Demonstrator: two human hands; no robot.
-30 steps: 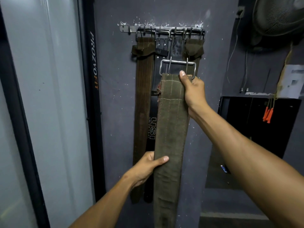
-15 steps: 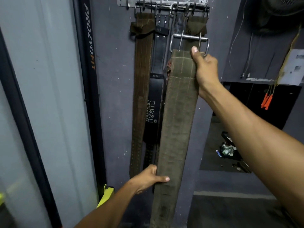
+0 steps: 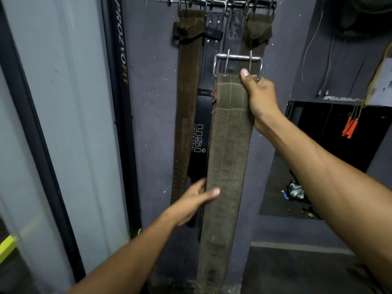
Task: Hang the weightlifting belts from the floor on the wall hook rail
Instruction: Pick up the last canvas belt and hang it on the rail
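An olive-green weightlifting belt (image 3: 228, 149) hangs upright in front of the grey wall. My right hand (image 3: 259, 96) grips its top end just under the steel buckle (image 3: 237, 60). My left hand (image 3: 194, 200) pinches the belt's left edge lower down, thumb on its front. The metal hook rail (image 3: 216, 0) runs along the top edge of the view. On it hang a brown belt (image 3: 186, 102), a black USI belt (image 3: 199, 136) and another olive belt (image 3: 257, 30). The held buckle is below the rail, apart from the hooks.
A black frame post with PROZVOFIT lettering (image 3: 122, 60) and a pale panel (image 3: 63, 124) stand at left. A dark opening (image 3: 339, 134) with orange pieces (image 3: 350, 126) on cords is at right. Litter (image 3: 294, 189) lies on the floor.
The view has tilted down slightly, so the rail sits at the top edge. The held belt stays below the hooks. My left hand has loosened and shifted on the belt's edge.
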